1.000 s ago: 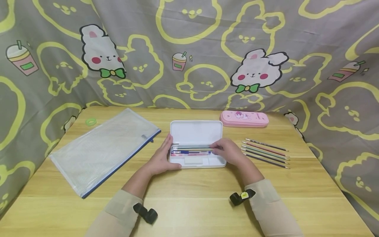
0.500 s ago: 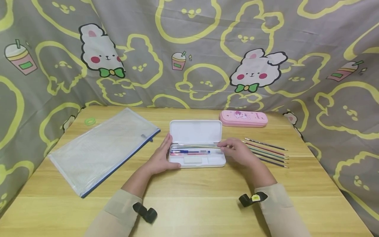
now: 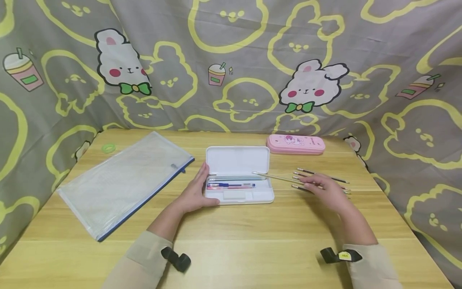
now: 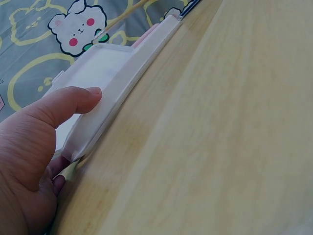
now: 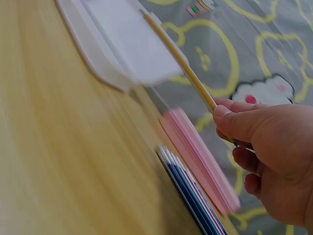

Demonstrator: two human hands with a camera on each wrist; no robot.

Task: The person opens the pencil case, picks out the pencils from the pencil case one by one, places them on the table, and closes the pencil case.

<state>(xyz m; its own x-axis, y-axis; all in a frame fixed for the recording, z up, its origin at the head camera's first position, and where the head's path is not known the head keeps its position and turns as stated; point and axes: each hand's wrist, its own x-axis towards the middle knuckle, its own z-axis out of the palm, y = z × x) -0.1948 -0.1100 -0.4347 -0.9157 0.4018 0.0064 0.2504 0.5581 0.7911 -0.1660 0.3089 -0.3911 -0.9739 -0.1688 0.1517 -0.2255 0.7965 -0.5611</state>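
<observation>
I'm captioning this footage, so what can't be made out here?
- Right wrist view: the slim multicoloured loose pencils are blurred and cut off by the bottom edge.
- Head view: the right hand hides one end of the golden-yellow pencil it holds.
- Head view: lettering on the rounded pink pencil case is too small to read.
- Left wrist view: the near wall of the white rectangular plastic pencil case hides its contents.

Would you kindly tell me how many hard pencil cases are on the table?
2: an open white rectangular pencil case, gripped by the left hand, and a closed pink rounded pencil case, behind it to the right. None looks hidden.
</observation>
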